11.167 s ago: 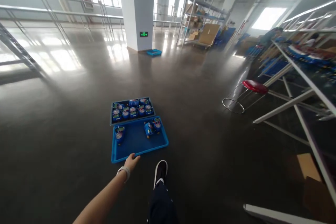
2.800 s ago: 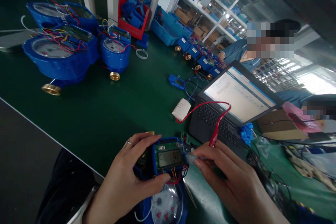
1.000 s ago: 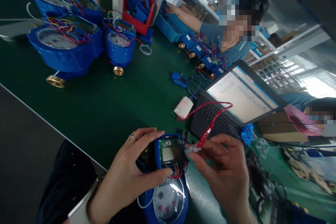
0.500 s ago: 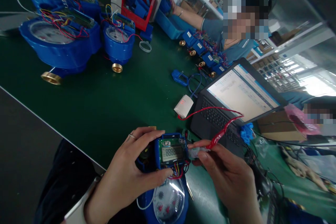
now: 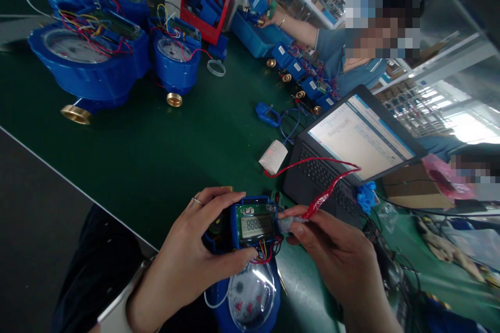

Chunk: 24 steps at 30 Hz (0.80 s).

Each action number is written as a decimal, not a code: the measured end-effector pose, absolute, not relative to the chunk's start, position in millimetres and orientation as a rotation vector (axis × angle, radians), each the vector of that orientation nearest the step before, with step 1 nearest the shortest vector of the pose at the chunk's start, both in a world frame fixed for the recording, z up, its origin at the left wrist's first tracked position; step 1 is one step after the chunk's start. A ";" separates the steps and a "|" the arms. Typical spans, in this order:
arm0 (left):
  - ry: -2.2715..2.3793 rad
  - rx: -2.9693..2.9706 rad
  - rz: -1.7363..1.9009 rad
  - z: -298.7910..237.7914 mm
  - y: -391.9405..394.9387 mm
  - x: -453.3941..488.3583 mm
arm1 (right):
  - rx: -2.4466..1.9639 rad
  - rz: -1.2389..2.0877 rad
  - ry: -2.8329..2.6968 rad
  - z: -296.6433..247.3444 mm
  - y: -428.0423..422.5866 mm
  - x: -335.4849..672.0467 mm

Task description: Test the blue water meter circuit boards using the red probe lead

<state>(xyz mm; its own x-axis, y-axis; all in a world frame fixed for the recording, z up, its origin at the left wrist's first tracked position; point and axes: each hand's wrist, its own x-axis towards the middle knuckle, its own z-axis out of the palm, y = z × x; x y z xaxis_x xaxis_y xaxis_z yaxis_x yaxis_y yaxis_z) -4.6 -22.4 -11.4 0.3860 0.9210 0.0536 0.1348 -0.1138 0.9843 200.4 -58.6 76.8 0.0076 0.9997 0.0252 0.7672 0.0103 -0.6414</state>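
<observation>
Meter (image 5: 253, 283), cable (image 5: 322, 197) in curled hands (image 5: 195, 255)

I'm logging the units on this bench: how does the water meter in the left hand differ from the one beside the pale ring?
The held meter is gripped by the left hand; the meter beside the pale ring stands on the green tabletop. The held meter's wires bunch below its display; the other's loop loosely upward. Both have blue housings and round dials.

Left hand (image 5: 203, 257) with slim silvery ring (image 5: 197, 201); lower left of the ring, broad pale wristband (image 5: 117, 309) and dark trousers (image 5: 97, 265).
</observation>
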 end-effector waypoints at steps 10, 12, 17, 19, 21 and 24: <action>0.971 1.545 0.903 -10.7 -24.1 -6.0 | -1.797 0.636 -1.884 75.6 -52.9 201.7; 0.970 1.543 0.908 -11.3 -23.4 -5.4 | -1.807 0.624 -1.888 76.5 -52.6 201.6; 0.973 1.549 0.877 -9.3 -22.2 -5.7 | -1.796 0.566 -1.941 77.2 -56.3 201.0; 0.981 1.562 0.865 -8.0 -22.6 -6.2 | -1.814 0.549 -1.878 74.3 -59.5 199.6; 0.987 1.565 0.865 -7.6 -23.1 -6.5 | -1.847 0.541 -1.757 70.5 -63.0 197.1; 0.980 1.557 0.883 -8.4 -23.1 -6.1 | -1.883 0.556 -1.628 66.7 -66.4 192.9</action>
